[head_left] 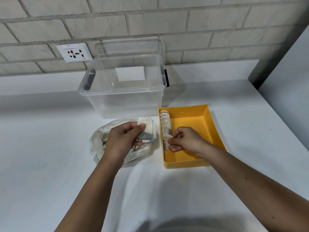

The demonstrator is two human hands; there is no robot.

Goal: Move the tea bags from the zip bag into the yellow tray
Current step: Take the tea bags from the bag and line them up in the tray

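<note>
Left hand [122, 139] grips a few flat, papery tea bags [148, 131], their count unclear, just above one crumpled translucent zip bag [98, 144] on the smooth white table [50, 148]. Right hand [185, 139] pinches the near end of one row of tea bags [165, 126] standing on edge along the left wall of one rectangular yellow tray [185, 162]. One clear plastic box [127, 101] stands behind.

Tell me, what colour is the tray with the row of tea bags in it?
The tray is bright yellow; the head view, the only one, shows it clearly.
</note>
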